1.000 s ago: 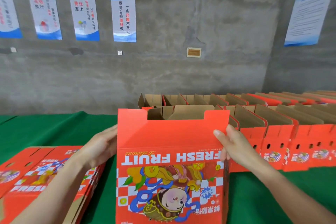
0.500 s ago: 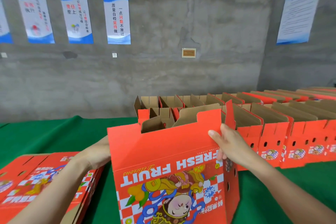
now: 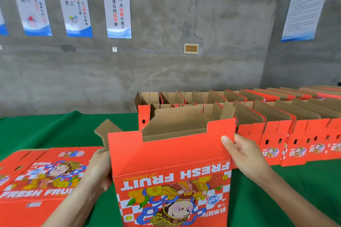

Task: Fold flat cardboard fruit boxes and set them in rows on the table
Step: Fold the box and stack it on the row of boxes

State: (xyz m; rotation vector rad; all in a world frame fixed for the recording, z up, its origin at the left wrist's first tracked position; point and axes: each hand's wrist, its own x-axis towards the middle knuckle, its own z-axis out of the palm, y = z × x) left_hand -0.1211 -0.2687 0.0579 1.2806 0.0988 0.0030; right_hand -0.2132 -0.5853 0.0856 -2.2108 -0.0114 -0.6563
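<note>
At eight o'clock, a stack of flat red printed cardboard boxes (image 3: 46, 171) lies on the green-clothed table (image 3: 55, 131). The left hand (image 3: 99, 169) holds the left edge of the half-opened red cardboard fruit box (image 3: 169, 162), upright at six o'clock. The right hand (image 3: 243, 155) pinches its right edge, thumb in front. Best to press both edges evenly until the walls square, then join the rows of folded red boxes (image 3: 276, 134) at two o'clock.

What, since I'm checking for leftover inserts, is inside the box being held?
Only bare brown cardboard walls show inside the held box, near its open top. Its red front hides the lower interior and bottom.
</note>
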